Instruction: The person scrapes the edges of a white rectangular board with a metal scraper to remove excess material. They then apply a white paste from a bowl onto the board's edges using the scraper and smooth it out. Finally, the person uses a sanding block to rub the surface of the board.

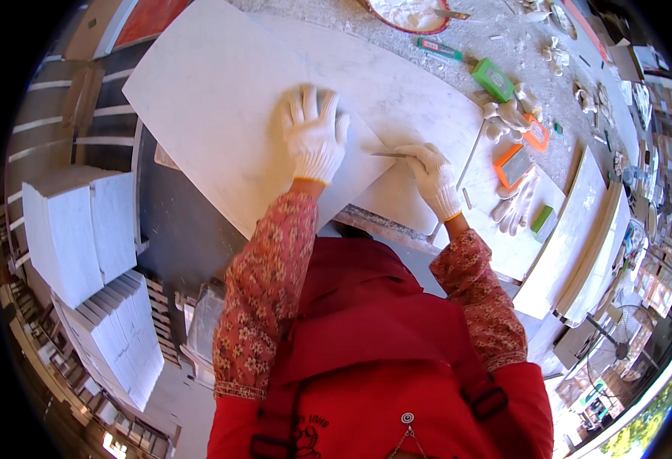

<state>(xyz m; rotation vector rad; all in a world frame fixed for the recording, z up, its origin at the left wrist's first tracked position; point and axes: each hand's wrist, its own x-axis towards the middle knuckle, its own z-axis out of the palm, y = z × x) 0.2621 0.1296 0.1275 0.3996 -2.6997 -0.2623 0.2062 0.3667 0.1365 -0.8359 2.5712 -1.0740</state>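
Observation:
My left hand [311,138], in a white knitted glove, lies flat on a pale stone-like slab [206,99] with its fingers stretched out. The slab sits askew over another white slab [397,92], its corner pointing right. In my right hand [434,180], gloved the same way, is a thin metal blade [391,155], like a scraper or putty knife. Its tip points left, near the upper slab's right edge. The tool's handle is hidden in my fingers. Patterned red sleeves cover both my forearms.
Beyond the slabs are a bowl of white paste [408,14], a green block [493,79], orange-edged blocks [512,167] and a spare glove [516,206]. More slabs [558,237] lean at right. Stacked white boxes [79,229] stand at left; a fan [619,344] is lower right.

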